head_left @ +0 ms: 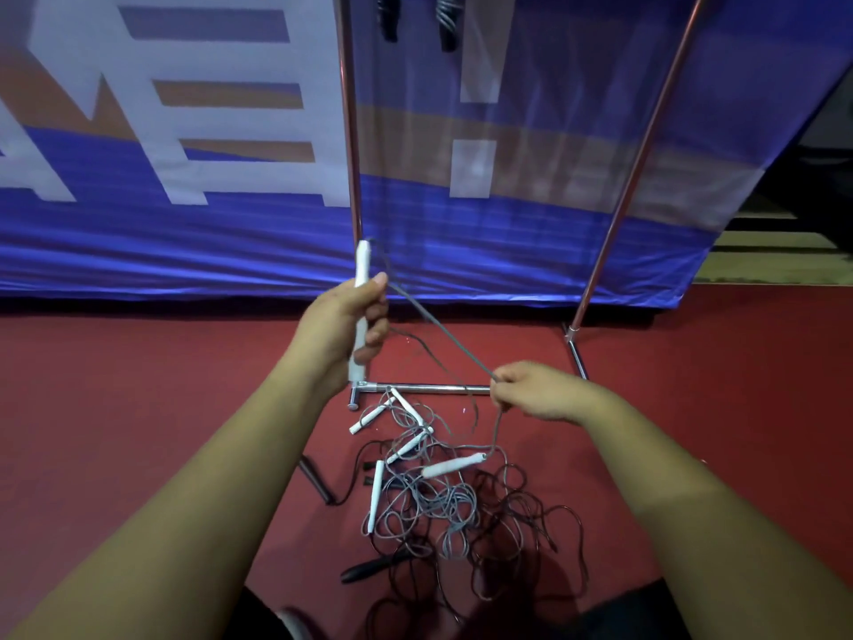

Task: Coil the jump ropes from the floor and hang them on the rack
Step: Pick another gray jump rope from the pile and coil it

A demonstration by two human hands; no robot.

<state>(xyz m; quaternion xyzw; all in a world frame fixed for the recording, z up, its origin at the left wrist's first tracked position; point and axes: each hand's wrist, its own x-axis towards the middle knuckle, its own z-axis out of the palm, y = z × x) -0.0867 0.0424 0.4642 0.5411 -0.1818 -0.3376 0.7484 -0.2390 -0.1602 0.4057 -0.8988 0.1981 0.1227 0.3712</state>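
My left hand (344, 323) grips a white jump rope handle (361, 270) held upright in front of the rack. Its grey cord (438, 332) runs taut down to my right hand (535, 390), which pinches it. Below my right hand the cord drops to the rope's second white handle (454, 465), which lies over the heap. A tangled pile of grey and black jump ropes (443, 505) with several white handles lies on the red floor between my arms. A black handle (374, 565) lies at the pile's near edge. The metal rack (350, 131) stands behind the pile.
Two coiled ropes (415, 16) hang from the top of the rack. The rack's second upright (641, 150) leans at the right, and its base bar (429, 388) crosses the floor. A blue banner (184, 154) covers the wall behind.
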